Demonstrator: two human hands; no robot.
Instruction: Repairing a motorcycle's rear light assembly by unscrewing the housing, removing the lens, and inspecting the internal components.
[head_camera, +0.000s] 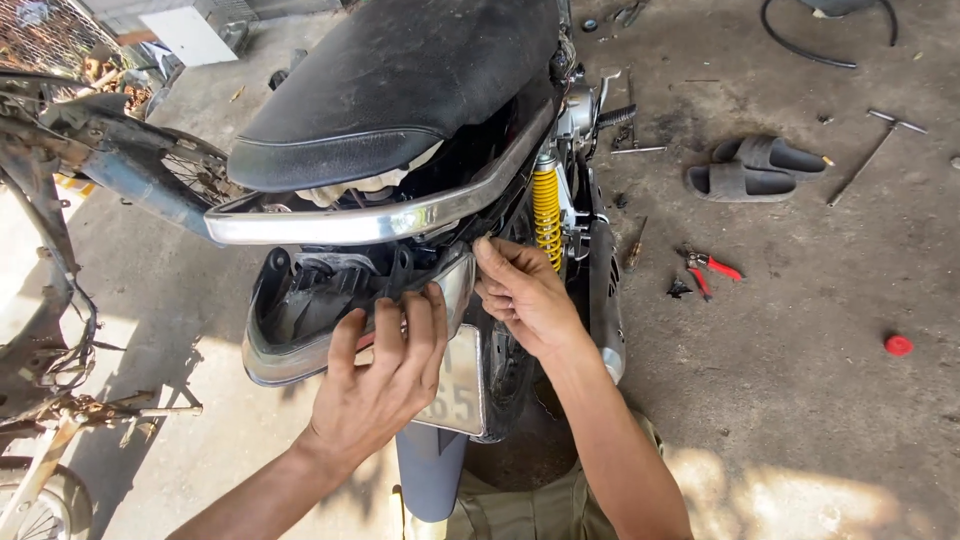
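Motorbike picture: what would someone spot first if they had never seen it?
Probably the motorbike's back end in the middle, with its big black seat and shiny grab rail. Right below, the left hand presses on the open tail-light housing, and the right hand reaches in beside the bright yellow spring. On the floor to the right lie red pliers and dark sandals.

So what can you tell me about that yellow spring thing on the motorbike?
The yellow spring is a coil wound around a rear shock absorber, painted bright yellow and looking like metal. It stands nearly upright on the motorbike's right side, beneath the chrome grab rail and beside the exhaust pipe. The right hand is close to it; whether they touch is unclear.
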